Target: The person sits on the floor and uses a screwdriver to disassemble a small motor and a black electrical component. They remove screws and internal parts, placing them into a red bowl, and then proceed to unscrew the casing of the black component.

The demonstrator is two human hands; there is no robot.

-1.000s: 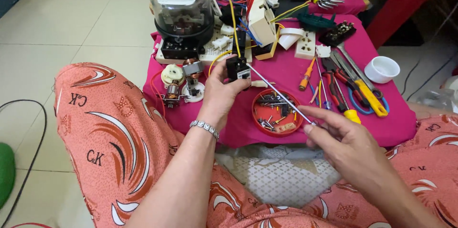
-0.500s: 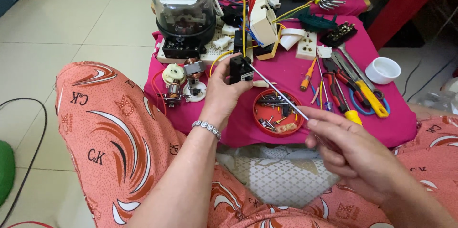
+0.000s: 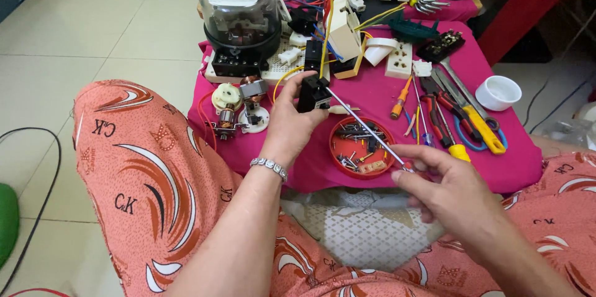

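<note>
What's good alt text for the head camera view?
The left hand holds a small black electrical part while the right hand works a thin screwdriver into it, above a red dish of screws on a pink-covered table.

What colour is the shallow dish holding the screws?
Red, seen best in the head view: the round dish sits on the pink cloth.

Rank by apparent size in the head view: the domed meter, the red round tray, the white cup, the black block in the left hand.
1. domed meter
2. red round tray
3. white cup and black block: alike, and the block is raised toward the camera, so unranked.
</note>
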